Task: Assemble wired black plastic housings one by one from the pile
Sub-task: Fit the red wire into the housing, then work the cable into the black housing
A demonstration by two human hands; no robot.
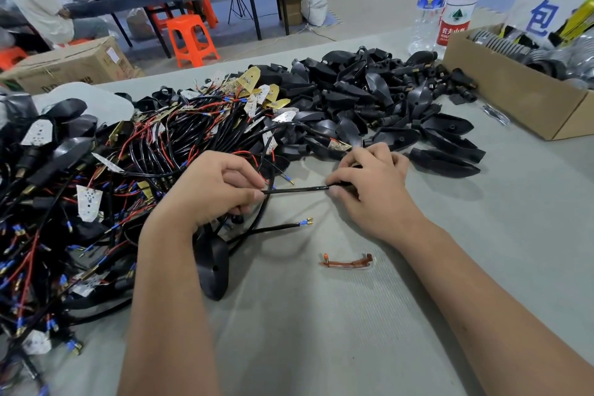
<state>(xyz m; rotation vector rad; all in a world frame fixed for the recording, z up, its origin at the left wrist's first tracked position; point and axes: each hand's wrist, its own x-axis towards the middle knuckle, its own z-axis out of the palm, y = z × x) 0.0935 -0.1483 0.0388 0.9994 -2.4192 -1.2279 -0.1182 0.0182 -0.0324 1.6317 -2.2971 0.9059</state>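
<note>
From the head view, the left hand [221, 190] pinches a black sleeved cable [295, 190] at one end, and the right hand [369, 183] curls round its other end, where something small and dark sits hidden under the fingers; whether that is a housing I cannot tell. The cable runs taut between them, just above the grey table [353, 315]. A black housing [213, 267] lies below the left wrist, the wired pile [96, 170] to the left, the empty shells [369, 100] beyond. To my eye he is threading the lead: best keep it straight, feed it gently and mind the tangle behind. An orange scrap [347, 262] lies nearby.
</note>
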